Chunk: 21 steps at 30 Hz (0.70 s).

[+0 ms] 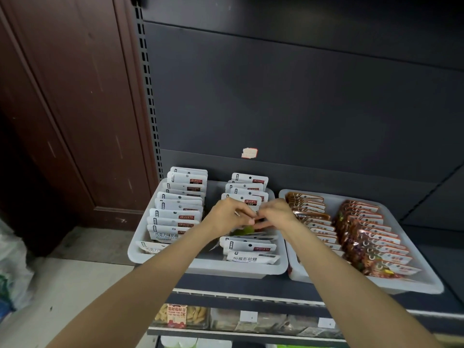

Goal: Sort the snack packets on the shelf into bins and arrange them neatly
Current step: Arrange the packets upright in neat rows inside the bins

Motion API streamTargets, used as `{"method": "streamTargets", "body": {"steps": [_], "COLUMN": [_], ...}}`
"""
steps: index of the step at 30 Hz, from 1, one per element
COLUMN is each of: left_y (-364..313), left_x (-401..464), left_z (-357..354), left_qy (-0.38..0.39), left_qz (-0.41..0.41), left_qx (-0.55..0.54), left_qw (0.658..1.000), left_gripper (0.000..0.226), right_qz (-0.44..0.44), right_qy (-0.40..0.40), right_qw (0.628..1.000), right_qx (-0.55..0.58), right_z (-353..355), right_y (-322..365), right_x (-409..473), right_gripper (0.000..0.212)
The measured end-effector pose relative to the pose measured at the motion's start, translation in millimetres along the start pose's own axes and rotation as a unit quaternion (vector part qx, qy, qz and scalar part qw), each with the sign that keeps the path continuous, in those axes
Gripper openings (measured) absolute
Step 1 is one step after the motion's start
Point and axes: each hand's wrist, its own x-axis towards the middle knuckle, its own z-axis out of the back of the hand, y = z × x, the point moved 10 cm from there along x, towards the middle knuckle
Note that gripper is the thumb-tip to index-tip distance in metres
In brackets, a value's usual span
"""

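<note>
Two white bins stand side by side on the dark shelf. The left bin holds two rows of white snack packets: a left row and a right row. Over the middle of the right row, my left hand and my right hand meet, both with curled fingers pinching a white packet with a green patch. More white packets lie in front of the hands. The right bin holds two rows of brown and red packets.
The shelf's dark back panel carries a small red-edged sticker. A brown wooden door stands to the left. Below, a lower shelf holds clear boxes of snacks. Plastic bags sit on the floor at the left.
</note>
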Motion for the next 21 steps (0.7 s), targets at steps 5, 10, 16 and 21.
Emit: {"method": "streamTargets", "body": {"steps": [5, 10, 16, 21], "left_y": [2, 1, 12, 30], "left_x": [10, 27, 42, 25], "left_z": [21, 20, 52, 41], "left_qy": [-0.031, 0.023, -0.092, -0.127], "left_qz": [0.019, 0.029, 0.037, 0.057], "left_qx": [0.054, 0.077, 0.185, 0.066], "left_qw": [0.998, 0.996, 0.978, 0.988], "left_gripper": [0.036, 0.065, 0.011, 0.009], "right_qz": [0.066, 0.208, 0.22, 0.272], "right_qy": [-0.037, 0.002, -0.013, -0.117], "right_qw": [0.994, 0.968, 0.95, 0.918], "right_qx": [-0.075, -0.14, -0.223, -0.266], "right_z": [12, 10, 16, 36], "right_y": [3, 33, 22, 34], "right_x": [11, 0, 6, 0], "right_gripper": [0.021, 0.025, 0.025, 0.016]}}
